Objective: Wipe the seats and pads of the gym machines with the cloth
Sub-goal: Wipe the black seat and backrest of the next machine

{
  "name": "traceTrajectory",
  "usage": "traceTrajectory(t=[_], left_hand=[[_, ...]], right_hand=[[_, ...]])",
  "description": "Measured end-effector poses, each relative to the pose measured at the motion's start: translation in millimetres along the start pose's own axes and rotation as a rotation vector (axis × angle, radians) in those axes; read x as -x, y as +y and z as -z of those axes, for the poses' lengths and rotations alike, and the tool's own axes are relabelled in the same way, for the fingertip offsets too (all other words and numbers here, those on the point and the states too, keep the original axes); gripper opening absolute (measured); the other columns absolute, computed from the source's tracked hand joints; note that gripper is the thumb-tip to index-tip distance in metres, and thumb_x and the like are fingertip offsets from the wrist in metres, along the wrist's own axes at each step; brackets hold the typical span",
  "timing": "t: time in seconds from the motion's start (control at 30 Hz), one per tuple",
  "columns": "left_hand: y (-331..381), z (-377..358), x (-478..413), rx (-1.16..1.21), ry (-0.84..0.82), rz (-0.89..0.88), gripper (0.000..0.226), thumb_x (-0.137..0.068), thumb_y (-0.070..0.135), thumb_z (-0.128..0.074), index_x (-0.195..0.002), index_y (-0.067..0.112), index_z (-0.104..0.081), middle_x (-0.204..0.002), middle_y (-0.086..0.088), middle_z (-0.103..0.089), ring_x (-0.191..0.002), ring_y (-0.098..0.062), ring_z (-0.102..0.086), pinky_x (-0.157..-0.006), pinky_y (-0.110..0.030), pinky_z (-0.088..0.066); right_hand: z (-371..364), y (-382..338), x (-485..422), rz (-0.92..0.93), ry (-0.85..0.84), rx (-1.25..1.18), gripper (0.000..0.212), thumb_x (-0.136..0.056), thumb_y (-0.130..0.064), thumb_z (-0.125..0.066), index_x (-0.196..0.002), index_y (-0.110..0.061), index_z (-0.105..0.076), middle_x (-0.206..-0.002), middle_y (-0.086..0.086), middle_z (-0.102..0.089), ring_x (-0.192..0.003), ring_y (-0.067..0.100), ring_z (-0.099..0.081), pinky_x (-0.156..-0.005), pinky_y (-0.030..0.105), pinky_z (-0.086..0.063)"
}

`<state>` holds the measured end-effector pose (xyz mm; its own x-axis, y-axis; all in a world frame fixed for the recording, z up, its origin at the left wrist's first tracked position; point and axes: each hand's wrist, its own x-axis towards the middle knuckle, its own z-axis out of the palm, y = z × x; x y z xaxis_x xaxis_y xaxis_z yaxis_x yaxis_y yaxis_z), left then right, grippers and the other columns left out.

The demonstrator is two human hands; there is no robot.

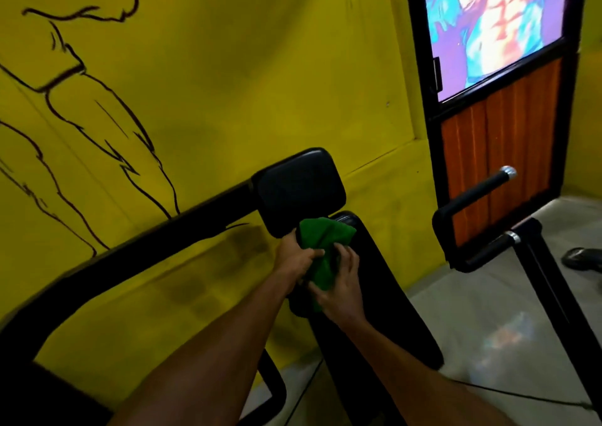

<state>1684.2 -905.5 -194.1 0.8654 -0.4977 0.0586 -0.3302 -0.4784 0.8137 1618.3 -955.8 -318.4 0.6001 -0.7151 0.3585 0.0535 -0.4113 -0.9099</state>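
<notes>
Holding the green cloth [321, 240] bunched against the top end of the long black pad [395, 298] of a gym machine, just beneath the squarish head pad [298, 191]; cannot tell about contact between cloth and head pad. Gripping the cloth's left edge with the left hand [298, 259], fingers [312, 253] curled close together over the fabric. Clamping the right side and lower folds with the right hand [340, 284], fingers [350, 261] bent and slightly spread across the cloth, thumb low on the fabric. Reaching in with both bare forearms from the bottom of the view, hands nearly touching each other over the pad. Slanting up from the lower left to the head pad, a thick black frame tube [163, 233]. Behind it, a yellow wall [244, 67] with a black line drawing [65, 116]. To the right, a door [501, 158] with a bright colourful panel above orange-brown slats. Near the door, two black handles [479, 187] tipped in chrome, well apart from the hands. Below, a pale grey floor [488, 311], with a dark shoe [581, 257] at the right edge.
</notes>
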Motion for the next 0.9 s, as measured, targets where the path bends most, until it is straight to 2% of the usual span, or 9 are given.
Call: traceTrajectory(t=[0.1, 0.17, 0.37, 0.47, 0.57, 0.63, 0.7, 0.8, 0.9], left_hand=[[5, 13, -21, -0.035, -0.074, -0.073, 0.047, -0.076, 0.022, -0.085, -0.118, 0.017, -0.065, -0.109, 0.000, -0.070, -0.101, -0.017, -0.066, -0.091, -0.038, -0.056], [7, 26, -38, -0.040, -0.050, -0.105, 0.037, -0.077, 0.036, -0.082, -0.108, 0.018, -0.070, -0.103, 0.002, -0.073, -0.096, -0.015, -0.068, -0.089, -0.039, -0.058], [5, 76, -96, -0.001, 0.240, -0.085, 0.021, -0.097, 0.029, -0.062, -0.104, 0.010, -0.065, -0.094, -0.001, -0.064, -0.088, -0.020, -0.060, -0.073, -0.031, -0.047], [-5, 95, -131, 0.015, 0.378, 0.023, 0.026, -0.101, 0.032, -0.052, -0.115, 0.011, -0.057, -0.109, -0.008, -0.061, -0.094, -0.024, -0.056, -0.075, -0.031, -0.039], [-5, 99, -161, 0.093, 0.309, 0.082, 0.038, -0.103, 0.037, -0.044, -0.128, 0.010, -0.053, -0.116, -0.006, -0.057, -0.106, -0.028, -0.056, -0.084, -0.034, -0.042], [-6, 95, -184, 0.288, 0.194, 0.142, 0.061, -0.096, 0.056, -0.042, -0.137, 0.012, -0.051, -0.128, -0.008, -0.059, -0.115, -0.032, -0.058, -0.097, -0.042, -0.048], [-7, 92, -199, 0.581, 0.085, 0.271, 0.081, -0.081, 0.073, -0.043, -0.135, 0.015, -0.057, -0.127, -0.016, -0.064, -0.111, -0.036, -0.064, -0.097, -0.052, -0.052], [1, 99, -205, 0.826, -0.023, 0.282, 0.059, -0.099, 0.057, -0.034, -0.117, 0.012, -0.068, -0.112, -0.018, -0.070, -0.104, -0.035, -0.066, -0.095, -0.046, -0.053], [-3, 102, -223, 0.965, -0.063, 0.255, 0.054, -0.104, 0.044, -0.028, -0.117, 0.012, -0.070, -0.113, -0.018, -0.071, -0.104, -0.035, -0.067, -0.096, -0.044, -0.053]], right_hand=[[-21, -16, -18, -0.081, 0.073, -0.066, 0.088, -0.084, -0.014, -0.076, -0.155, -0.023, -0.024, -0.156, -0.003, -0.023, -0.130, 0.024, -0.047, -0.091, 0.031, -0.052], [-32, -24, -32, -0.103, 0.116, -0.122, 0.083, -0.089, -0.012, -0.071, -0.157, -0.021, -0.024, -0.155, 0.000, -0.031, -0.134, 0.023, -0.046, -0.095, 0.029, -0.047], [-80, -37, -88, -0.005, 0.161, -0.133, 0.080, -0.090, -0.013, -0.073, -0.156, -0.026, -0.030, -0.156, -0.001, -0.038, -0.140, 0.015, -0.041, -0.108, 0.024, -0.038], [-103, -31, -115, 0.066, 0.138, 0.002, 0.084, -0.091, -0.014, -0.070, -0.159, -0.030, -0.024, -0.163, 0.000, -0.028, -0.147, 0.023, -0.032, -0.116, 0.045, -0.040], [-125, -28, -130, 0.148, 0.165, 0.213, 0.084, -0.094, -0.036, -0.060, -0.163, -0.025, -0.015, -0.170, 0.003, -0.013, -0.155, 0.029, -0.015, -0.122, 0.063, -0.019], [-136, -34, -136, 0.183, 0.156, 0.328, 0.090, -0.095, -0.066, -0.041, -0.164, -0.025, -0.002, -0.172, 0.000, 0.006, -0.158, 0.024, 0.009, -0.125, 0.057, 0.008], [-140, -42, -151, 0.219, 0.180, 0.378, 0.091, -0.095, -0.078, -0.027, -0.164, -0.025, 0.001, -0.171, 0.001, 0.013, -0.157, 0.024, 0.017, -0.123, 0.054, 0.015], [-142, -52, -189, 0.352, 0.306, 0.495, 0.084, -0.098, -0.074, -0.028, -0.164, -0.023, -0.015, -0.172, 0.006, -0.004, -0.158, 0.030, 0.002, -0.124, 0.061, 0.002], [-132, -63, -230, 0.504, 0.404, 0.516, 0.072, -0.097, -0.069, -0.042, -0.152, -0.023, -0.048, -0.163, 0.003, -0.036, -0.154, 0.029, -0.023, -0.123, 0.059, -0.012]])
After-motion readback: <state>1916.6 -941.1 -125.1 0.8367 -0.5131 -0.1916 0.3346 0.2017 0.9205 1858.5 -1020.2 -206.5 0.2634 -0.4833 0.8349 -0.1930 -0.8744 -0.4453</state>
